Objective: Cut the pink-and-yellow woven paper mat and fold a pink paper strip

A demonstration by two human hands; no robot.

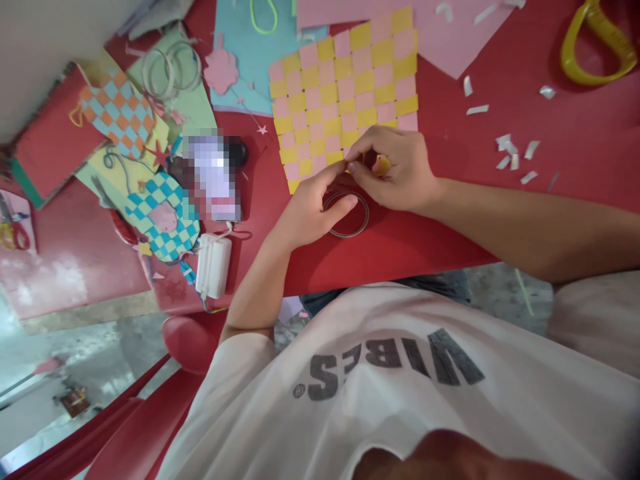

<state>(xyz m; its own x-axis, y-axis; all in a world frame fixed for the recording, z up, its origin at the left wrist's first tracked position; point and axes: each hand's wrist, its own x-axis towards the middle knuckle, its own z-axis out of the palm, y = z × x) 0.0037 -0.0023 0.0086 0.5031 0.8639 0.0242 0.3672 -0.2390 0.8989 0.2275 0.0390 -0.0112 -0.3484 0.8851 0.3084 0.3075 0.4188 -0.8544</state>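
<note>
Just in front of my body, my left hand (317,207) grips a thin ring-shaped roll of clear tape (367,217), its thumb lying across the ring. My right hand (397,167) is closed in a pinch, thumb and index fingertips meeting my left index fingertip at the roll's upper side. Whatever sits between those fingertips is too small to make out. Right behind both hands lies a woven paper mat (345,83) in yellow and pink checks, its near right corner partly covered by my right hand.
Several white scraps (507,147) lie on the red table (465,133) at right, below yellow scissor handles (595,47). At left are a phone (213,173), a white power bank (213,265), tape rolls (160,73), and blue-checked (165,217) and orange-checked (120,110) woven pieces.
</note>
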